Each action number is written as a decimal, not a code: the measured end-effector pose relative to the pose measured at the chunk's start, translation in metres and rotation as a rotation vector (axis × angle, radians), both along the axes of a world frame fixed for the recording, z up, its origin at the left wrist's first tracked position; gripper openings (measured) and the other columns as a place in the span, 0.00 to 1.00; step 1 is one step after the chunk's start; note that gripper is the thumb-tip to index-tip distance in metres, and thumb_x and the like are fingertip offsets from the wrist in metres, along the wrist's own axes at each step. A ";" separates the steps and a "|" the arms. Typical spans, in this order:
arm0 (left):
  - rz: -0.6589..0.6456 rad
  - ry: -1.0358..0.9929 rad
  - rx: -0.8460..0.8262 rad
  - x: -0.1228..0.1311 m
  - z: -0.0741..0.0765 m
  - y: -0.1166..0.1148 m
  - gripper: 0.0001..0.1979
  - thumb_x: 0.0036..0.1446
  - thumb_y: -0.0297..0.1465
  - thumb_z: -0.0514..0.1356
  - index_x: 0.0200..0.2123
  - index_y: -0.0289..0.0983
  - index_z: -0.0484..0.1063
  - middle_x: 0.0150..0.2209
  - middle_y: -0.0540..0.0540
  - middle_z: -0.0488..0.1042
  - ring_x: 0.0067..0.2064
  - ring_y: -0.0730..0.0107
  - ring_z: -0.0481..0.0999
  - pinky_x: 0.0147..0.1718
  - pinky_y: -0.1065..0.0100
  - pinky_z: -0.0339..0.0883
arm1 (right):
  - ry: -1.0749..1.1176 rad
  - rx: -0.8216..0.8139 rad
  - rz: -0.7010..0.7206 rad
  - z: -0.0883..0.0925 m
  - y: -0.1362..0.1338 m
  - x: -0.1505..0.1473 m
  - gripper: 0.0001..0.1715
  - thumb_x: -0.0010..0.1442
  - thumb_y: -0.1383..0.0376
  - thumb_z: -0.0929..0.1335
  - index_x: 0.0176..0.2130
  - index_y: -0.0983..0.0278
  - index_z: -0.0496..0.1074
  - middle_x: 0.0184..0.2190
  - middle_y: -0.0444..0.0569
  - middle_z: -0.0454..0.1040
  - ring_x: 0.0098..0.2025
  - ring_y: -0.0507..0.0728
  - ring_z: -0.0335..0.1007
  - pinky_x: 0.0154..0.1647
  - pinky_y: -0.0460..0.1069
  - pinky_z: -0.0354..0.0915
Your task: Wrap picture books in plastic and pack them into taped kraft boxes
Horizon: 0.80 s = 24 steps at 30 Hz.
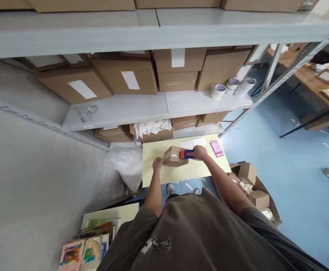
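A small brown cardboard box point(176, 156) stands on a pale yellow tabletop point(153, 177), with shiny clear tape on its upper left part. My right hand point(199, 153) is closed around the handle of a blue and orange tape dispenser point(187, 154), whose orange end lies against the right part of the box. Just beside the box's left end is my left hand point(157, 164), its fingers curled. Whether it touches the box or holds something small, I cannot make out.
A pink-screened phone point(217, 148) and white paper point(193, 142) lie on the tabletop. Behind rises a grey shelf point(141, 103) with cartons and tape rolls point(217, 91). A large carton of small boxes point(258, 198) stands right; a white plastic bag point(127, 165) is left.
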<state>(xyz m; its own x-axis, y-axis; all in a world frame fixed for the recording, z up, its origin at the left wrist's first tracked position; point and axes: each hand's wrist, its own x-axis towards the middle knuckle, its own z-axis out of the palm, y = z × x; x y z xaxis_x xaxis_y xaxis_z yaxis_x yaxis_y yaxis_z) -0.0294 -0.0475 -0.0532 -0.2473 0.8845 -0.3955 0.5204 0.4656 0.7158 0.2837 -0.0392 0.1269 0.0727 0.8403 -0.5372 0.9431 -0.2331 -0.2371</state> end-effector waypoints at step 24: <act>-0.105 -0.012 -0.001 0.096 0.038 -0.007 0.29 0.75 0.49 0.46 0.68 0.39 0.67 0.62 0.37 0.77 0.62 0.49 0.77 0.58 0.58 0.70 | -0.202 0.031 -0.062 -0.006 -0.017 0.121 0.36 0.53 0.41 0.79 0.44 0.68 0.80 0.41 0.64 0.81 0.47 0.68 0.79 0.45 0.52 0.70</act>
<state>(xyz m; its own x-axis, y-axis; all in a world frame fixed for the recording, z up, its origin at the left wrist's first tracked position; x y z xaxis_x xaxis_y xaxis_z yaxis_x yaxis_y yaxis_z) 0.0667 -0.0550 -0.0148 -0.1480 0.9051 -0.3986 0.5577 0.4092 0.7222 0.4042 -0.0557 0.1208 0.2286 0.8470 -0.4800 0.9563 -0.2877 -0.0523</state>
